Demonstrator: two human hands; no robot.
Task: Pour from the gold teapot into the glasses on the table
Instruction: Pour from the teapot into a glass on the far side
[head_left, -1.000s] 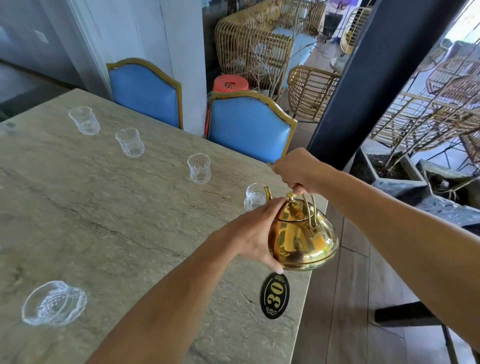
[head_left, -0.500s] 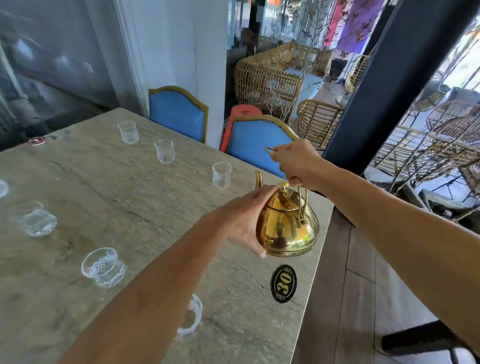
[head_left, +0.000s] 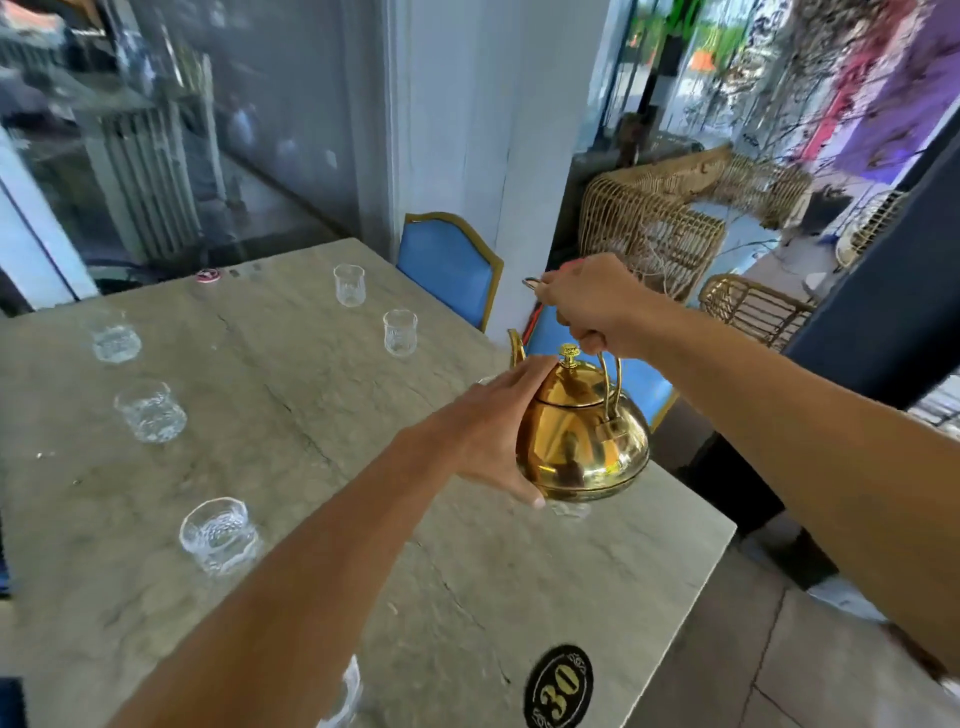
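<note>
The gold teapot (head_left: 582, 436) hangs upright above the right side of the stone table (head_left: 291, 415). My right hand (head_left: 584, 304) grips its wire handle from above. My left hand (head_left: 493, 434) lies flat against the pot's left side with fingers spread. Two tall clear glasses (head_left: 349, 285) (head_left: 399, 332) stand along the far right edge. Three wide glasses (head_left: 115, 340) (head_left: 150, 410) (head_left: 221, 535) stand in a row on the left. Part of another glass (head_left: 570, 509) peeks out under the pot, and one more glass (head_left: 347, 696) shows beside my left forearm.
A black oval number plate (head_left: 558, 688) marked 30 lies near the table's front right edge. Blue chairs (head_left: 447, 262) with gold frames stand behind the table's right side. Wicker chairs (head_left: 649, 234) and a dark pillar (head_left: 883, 312) are further right. A small red disc (head_left: 208, 275) lies at the far edge.
The view has swung up and left, showing more of the table. The teapot, still held in both hands, has moved further along the right row of glasses, away from the number plate.
</note>
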